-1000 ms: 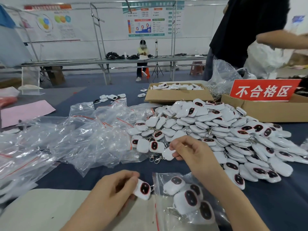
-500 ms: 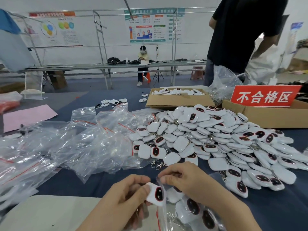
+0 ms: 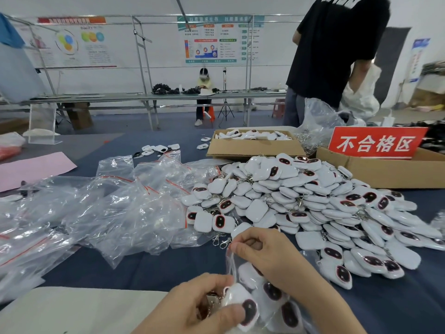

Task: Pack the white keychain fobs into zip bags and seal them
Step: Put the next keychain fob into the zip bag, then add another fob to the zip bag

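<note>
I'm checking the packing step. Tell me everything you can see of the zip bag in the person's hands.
The zip bag is clear, thin, crinkled plastic, unsealed, holding several white fobs with dark oval faces. The right hand pinches its top edge, holding that edge up over the dark blue table. The left hand holds another fob at its open edge.

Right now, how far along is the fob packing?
Done: several fobs sit inside the zip bag. In hand: the right hand pinches its mouth open while the left hand feeds in another fob. Left: sealing it, then the big loose pile and heap of empty bags.
</note>
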`<state>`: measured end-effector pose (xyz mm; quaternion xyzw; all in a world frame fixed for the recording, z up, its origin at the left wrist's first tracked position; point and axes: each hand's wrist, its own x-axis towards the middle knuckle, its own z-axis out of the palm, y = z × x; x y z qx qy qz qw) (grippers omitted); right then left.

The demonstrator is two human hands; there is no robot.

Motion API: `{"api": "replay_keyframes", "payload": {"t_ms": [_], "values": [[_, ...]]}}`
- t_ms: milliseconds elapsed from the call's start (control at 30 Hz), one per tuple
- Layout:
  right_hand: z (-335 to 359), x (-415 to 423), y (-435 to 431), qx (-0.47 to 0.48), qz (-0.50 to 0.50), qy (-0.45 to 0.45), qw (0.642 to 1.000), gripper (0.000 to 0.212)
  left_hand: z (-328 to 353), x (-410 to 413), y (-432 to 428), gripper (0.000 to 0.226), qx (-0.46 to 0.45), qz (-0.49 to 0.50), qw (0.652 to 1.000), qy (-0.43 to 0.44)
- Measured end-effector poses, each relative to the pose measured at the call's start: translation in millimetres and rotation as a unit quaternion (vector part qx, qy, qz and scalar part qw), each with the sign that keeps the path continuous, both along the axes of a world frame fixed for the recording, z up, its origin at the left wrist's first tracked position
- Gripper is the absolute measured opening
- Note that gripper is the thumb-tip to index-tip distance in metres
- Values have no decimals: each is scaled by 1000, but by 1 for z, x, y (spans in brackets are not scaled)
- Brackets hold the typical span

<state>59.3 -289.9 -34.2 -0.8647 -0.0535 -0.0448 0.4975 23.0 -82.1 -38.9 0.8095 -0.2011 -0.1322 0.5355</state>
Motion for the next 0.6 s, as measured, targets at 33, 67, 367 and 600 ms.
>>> {"api": "replay_keyframes", "payload": {"t_ms": [33,67,367,600], "values": [[0,0,0,-3,-5,-2,1000,6,-2,1,-2,25,16,5,1000,-17],[0,1,0,-1,-9,-3,1000,6,-4,3,-4,19,24,14,999,-31],[0,2,-1,25,13,17,999,8,-2,6,-7,17,42,31,998,-21],[2,4,-13,68,-35,12,997,10,1,8,-2,20,5,54,999,-5]]}}
